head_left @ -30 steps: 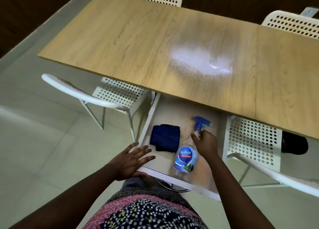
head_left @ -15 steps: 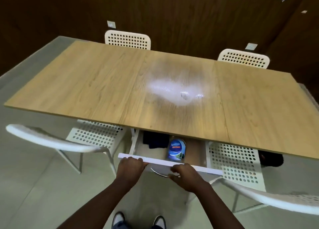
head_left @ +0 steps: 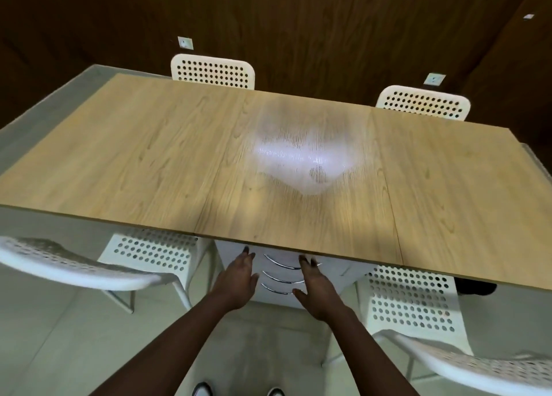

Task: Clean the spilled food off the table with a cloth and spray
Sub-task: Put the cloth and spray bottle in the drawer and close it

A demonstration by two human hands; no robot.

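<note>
A long wooden table (head_left: 149, 162) fills the middle of the head view, with a bright glare patch near its centre. Under its near edge stands a white drawer unit (head_left: 283, 273) with curved metal handles, its drawers all pushed in. My left hand (head_left: 236, 279) and my right hand (head_left: 313, 288) reach toward the drawer fronts with fingers straight, holding nothing. The blue cloth and the spray bottle are hidden inside the drawer. No spilled food shows on the tabletop.
White perforated chairs stand around the table: one at the near left (head_left: 143, 255), one at the near right (head_left: 412, 300), two at the far side (head_left: 212, 71) (head_left: 424, 102). Dark wood walls rise behind. Pale tiled floor (head_left: 59, 336) lies below me.
The drawer holding the cloth and spray bottle has been pushed fully in. My hands let go of its front edge and now have straight fingers at the drawer fronts. My view tilted up.
</note>
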